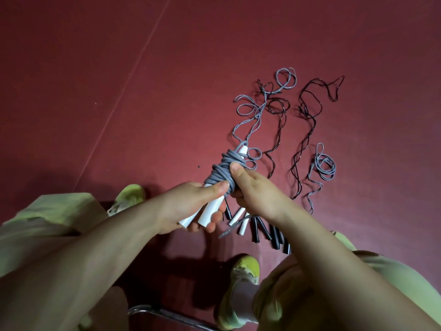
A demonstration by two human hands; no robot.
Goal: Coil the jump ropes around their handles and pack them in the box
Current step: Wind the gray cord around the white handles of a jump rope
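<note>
My left hand (191, 206) grips the two white handles (210, 209) of one grey rope (223, 174), and my right hand (255, 192) pinches the coil wound round their upper part, thumb pressing the turns. This rope looks nearly wound, though a short grey tail hangs below my right hand. On the red floor (119, 80) the other ropes (286, 115) lie loose, handles (274, 232) near my shoes. I see no box, so packing is all ahead.
</note>
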